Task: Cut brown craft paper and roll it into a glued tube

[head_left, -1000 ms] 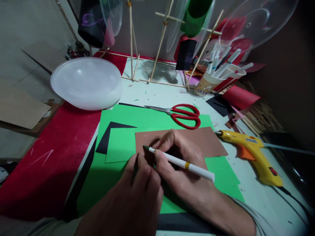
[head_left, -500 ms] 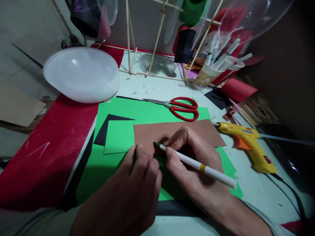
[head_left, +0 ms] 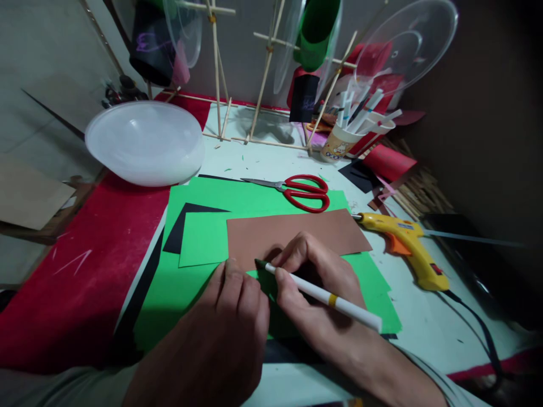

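While pinched in the right hand, pen tip now lower, left hand flat on green paper.

Both bare hands, the left hand and right hand, emerge from light grey sleeves.

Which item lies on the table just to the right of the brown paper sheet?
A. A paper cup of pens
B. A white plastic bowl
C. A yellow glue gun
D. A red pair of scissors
C: the yellow glue gun lies with its nozzle at the right edge of the brown paper sheet, while the scissors lie beyond the sheet, on the green paper.
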The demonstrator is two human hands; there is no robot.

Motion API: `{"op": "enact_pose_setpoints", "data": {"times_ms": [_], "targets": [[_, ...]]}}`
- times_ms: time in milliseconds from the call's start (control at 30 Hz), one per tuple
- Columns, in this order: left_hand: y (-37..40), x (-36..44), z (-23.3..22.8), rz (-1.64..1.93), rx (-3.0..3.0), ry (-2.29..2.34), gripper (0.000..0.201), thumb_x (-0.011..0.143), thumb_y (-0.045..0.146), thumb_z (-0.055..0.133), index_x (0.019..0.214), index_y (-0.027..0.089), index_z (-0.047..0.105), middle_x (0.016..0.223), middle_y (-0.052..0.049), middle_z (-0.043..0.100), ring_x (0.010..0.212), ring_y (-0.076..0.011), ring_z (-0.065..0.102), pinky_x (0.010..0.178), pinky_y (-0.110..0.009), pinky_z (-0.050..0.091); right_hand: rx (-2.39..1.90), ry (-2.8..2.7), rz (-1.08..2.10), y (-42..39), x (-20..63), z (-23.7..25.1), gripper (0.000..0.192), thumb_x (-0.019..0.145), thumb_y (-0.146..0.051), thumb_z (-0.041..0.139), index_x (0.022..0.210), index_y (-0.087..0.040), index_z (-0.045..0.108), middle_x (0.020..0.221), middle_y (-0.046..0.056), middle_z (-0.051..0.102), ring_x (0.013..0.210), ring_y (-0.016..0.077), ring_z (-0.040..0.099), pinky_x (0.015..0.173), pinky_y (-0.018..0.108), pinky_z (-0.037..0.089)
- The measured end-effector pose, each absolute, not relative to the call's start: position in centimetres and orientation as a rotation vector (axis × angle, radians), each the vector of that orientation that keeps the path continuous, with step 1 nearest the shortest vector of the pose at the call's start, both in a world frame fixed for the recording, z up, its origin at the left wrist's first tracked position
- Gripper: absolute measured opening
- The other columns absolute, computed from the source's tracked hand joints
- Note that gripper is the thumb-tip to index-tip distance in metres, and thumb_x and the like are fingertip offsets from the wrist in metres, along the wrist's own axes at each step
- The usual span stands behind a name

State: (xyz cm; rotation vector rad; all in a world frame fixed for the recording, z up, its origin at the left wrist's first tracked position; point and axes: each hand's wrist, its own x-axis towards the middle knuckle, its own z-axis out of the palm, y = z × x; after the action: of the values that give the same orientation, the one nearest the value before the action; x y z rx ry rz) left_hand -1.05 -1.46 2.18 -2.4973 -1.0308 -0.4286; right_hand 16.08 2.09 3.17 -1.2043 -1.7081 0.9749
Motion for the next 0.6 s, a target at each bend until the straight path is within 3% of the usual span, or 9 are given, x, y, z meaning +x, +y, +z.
{"op": "enact_pose_setpoints", "data": {"times_ms": [233,433,600], "targets": [[-1.8,-1.4,3.6,-0.282,-2.566,-1.044,0.033,0.09,0.005,0.037,0.11,0.009,0.063,0.106,-0.014,0.074,0.107,-0.0321,0.064,0.106,-0.044,0.04,-1.235,-1.338,1.267,3.7,16.7,4.1,0.016,0.088,-0.028,0.07,0.077,-0.022,0.06,0.08,0.002,0.074,0.071,0.0162,0.071,0.065,0.028,0.058],[-0.9,-1.1,4.1,-0.376,-2.529,-1.042,0.023,0.09,0.008,0.045,0.09,0.015,0.067,0.086,-0.008,0.071,0.093,-0.0287,0.065,0.106,-0.044,0.043,-1.211,-1.257,1.268,5.6,17.2,4.7,0.014,0.087,-0.024,0.07,0.078,-0.022,0.06,0.078,0.0,0.071,0.06,0.0123,0.063,0.053,0.024,0.054],[0.1,-1.3,2.9,-0.591,-2.477,-0.976,0.031,0.087,0.003,0.04,0.079,0.019,0.064,0.08,-0.005,0.068,0.086,-0.026,0.062,0.103,-0.042,0.044,-1.215,-1.406,1.185,6.6,16.4,4.4,0.02,0.087,-0.021,0.066,0.071,-0.023,0.054,0.075,0.001,0.07,0.063,0.0137,0.065,0.054,0.024,0.055]]}}
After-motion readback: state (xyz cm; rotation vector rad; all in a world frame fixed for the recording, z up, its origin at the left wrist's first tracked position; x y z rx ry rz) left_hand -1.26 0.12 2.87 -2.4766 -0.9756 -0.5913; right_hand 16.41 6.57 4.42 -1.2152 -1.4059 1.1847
